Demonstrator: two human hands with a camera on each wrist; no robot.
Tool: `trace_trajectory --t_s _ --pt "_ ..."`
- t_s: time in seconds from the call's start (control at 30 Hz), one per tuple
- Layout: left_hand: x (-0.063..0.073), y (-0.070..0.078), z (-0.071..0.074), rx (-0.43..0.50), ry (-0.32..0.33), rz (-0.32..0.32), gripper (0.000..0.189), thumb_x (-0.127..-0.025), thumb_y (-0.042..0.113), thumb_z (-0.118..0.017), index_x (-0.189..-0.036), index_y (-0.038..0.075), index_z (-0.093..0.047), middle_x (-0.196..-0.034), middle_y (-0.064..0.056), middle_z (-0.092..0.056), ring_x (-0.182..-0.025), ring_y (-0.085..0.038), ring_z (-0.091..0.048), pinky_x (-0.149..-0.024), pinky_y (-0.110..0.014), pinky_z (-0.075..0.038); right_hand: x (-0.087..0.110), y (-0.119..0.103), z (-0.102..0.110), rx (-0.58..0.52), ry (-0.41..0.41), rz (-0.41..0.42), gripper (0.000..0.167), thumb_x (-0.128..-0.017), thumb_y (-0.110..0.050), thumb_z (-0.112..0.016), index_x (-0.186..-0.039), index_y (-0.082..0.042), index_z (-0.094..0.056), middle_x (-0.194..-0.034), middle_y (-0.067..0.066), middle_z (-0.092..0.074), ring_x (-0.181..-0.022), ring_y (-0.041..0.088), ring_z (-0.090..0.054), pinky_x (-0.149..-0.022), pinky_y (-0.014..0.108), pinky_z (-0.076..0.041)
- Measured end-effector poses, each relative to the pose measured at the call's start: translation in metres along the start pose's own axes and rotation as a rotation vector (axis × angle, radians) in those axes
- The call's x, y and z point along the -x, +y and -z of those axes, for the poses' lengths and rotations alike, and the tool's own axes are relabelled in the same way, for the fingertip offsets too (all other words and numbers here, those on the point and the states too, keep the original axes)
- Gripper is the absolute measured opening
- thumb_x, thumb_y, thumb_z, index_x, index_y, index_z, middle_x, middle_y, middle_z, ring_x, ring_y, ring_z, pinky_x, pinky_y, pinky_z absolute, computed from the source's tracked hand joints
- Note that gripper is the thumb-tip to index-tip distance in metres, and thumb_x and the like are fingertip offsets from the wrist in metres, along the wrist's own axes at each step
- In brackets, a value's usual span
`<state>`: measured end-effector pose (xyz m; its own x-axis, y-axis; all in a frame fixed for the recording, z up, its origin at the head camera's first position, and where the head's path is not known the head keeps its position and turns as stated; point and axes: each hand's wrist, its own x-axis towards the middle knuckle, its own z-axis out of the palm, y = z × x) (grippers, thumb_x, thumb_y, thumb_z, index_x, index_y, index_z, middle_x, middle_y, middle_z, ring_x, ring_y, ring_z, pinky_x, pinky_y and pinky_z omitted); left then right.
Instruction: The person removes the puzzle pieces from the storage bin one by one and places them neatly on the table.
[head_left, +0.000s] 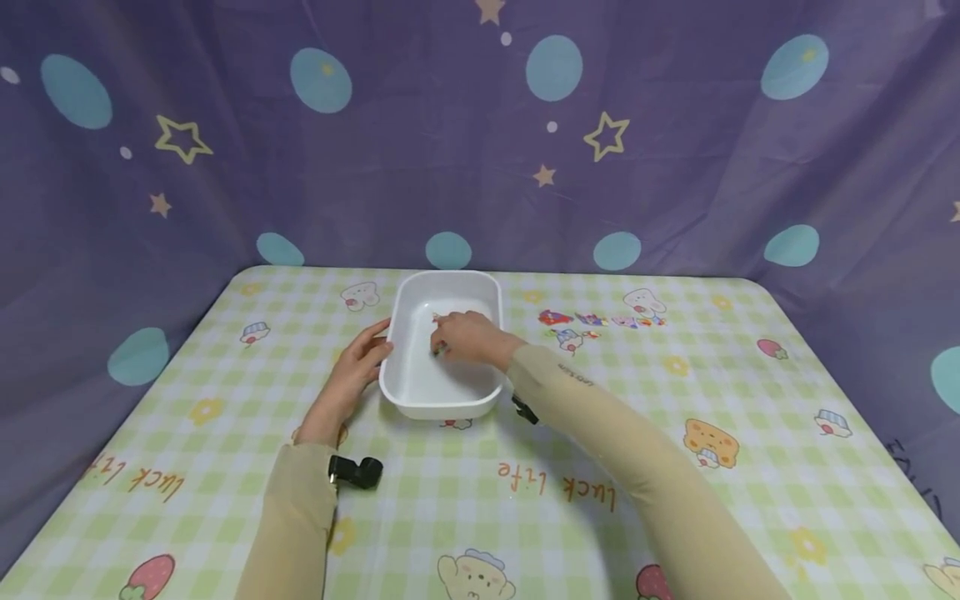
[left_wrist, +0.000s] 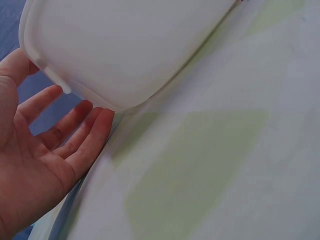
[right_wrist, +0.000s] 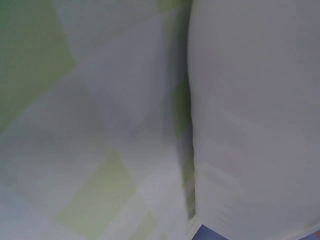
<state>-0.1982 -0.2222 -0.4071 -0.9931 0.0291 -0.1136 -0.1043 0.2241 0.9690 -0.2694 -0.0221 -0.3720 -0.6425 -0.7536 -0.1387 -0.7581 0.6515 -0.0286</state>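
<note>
A white rectangular tub stands on the table. My left hand touches its left side, with relaxed, spread fingers. In the left wrist view, the left hand's fingertips lie against the outer wall of the tub. My right hand reaches down inside the tub, its fingers curled at a small colourful piece that is mostly hidden. The right wrist view shows the tub's outer wall but not the hand.
Right of the tub lie several small colourful flat cutouts, among them a red one and a purplish one. A green checked cloth with printed figures covers the table. Behind it hangs a purple curtain.
</note>
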Motion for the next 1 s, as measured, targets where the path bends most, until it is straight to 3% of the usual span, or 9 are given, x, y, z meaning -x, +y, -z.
trace_trajectory --t_s 0.1,0.2,0.37,0.6,0.77,1.0 --pt "0.001 -0.003 0.0 -0.003 -0.008 0.007 0.055 -0.093 0.037 -0.049 -0.143 0.029 -0.028 -0.134 -0.011 -0.042 -0.114 -0.023 -0.045 -0.09 -0.03 -0.047 0.001 -0.001 -0.002 -0.013 0.005 -0.009 0.014 -0.084 -0.026 -0.064 -0.098 -0.026 -0.067 -0.096 -0.007 -0.062 -0.09 0.01 -0.055 -0.075 0.027 -0.044" --pt "0.001 -0.004 0.0 -0.004 -0.012 0.008 0.055 -0.093 0.038 -0.048 -0.143 0.029 -0.028 -0.134 -0.011 -0.042 -0.116 -0.024 -0.045 -0.094 -0.035 -0.045 0.001 0.0 -0.002 -0.02 0.001 -0.024 0.01 -0.084 -0.025 -0.065 -0.093 -0.024 -0.067 -0.087 -0.008 -0.061 -0.083 0.009 -0.054 -0.073 0.026 -0.043" --pt "-0.002 -0.001 0.001 -0.005 -0.006 -0.012 0.055 -0.093 0.039 -0.048 -0.143 0.029 -0.028 -0.133 -0.011 -0.042 -0.114 -0.022 -0.044 -0.097 -0.039 -0.043 0.001 0.002 0.004 -0.032 -0.021 -0.047 0.008 -0.082 -0.023 -0.064 -0.089 -0.021 -0.066 -0.086 -0.008 -0.063 -0.084 0.011 -0.055 -0.076 0.027 -0.044" --pt "0.0 -0.002 -0.001 -0.022 -0.011 0.0 0.057 -0.091 0.043 -0.049 -0.143 0.031 -0.028 -0.134 -0.011 -0.041 -0.114 -0.023 -0.044 -0.095 -0.036 -0.045 0.004 0.002 0.002 -0.016 -0.076 -0.067 0.008 -0.074 -0.027 -0.065 -0.081 -0.022 -0.063 -0.079 -0.009 -0.06 -0.076 0.01 -0.052 -0.068 0.025 -0.042" --pt "0.001 -0.005 0.0 -0.034 -0.011 -0.001 0.058 -0.091 0.044 -0.049 -0.143 0.03 -0.028 -0.133 -0.011 -0.041 -0.112 -0.021 -0.045 -0.088 -0.028 -0.048 0.008 0.002 0.004 -0.062 -0.022 -0.047 0.006 -0.074 -0.024 -0.063 -0.08 -0.021 -0.064 -0.076 -0.009 -0.06 -0.075 0.01 -0.052 -0.066 0.026 -0.044" --pt "-0.002 -0.003 0.001 -0.022 -0.014 -0.016 0.058 -0.091 0.044 -0.049 -0.143 0.029 -0.028 -0.133 -0.01 -0.041 -0.112 -0.02 -0.045 -0.092 -0.033 -0.046 0.014 0.005 0.012 -0.105 -0.01 -0.052 0.005 -0.079 -0.017 -0.06 -0.082 -0.019 -0.063 -0.079 -0.007 -0.06 -0.077 0.012 -0.052 -0.069 0.028 -0.043"
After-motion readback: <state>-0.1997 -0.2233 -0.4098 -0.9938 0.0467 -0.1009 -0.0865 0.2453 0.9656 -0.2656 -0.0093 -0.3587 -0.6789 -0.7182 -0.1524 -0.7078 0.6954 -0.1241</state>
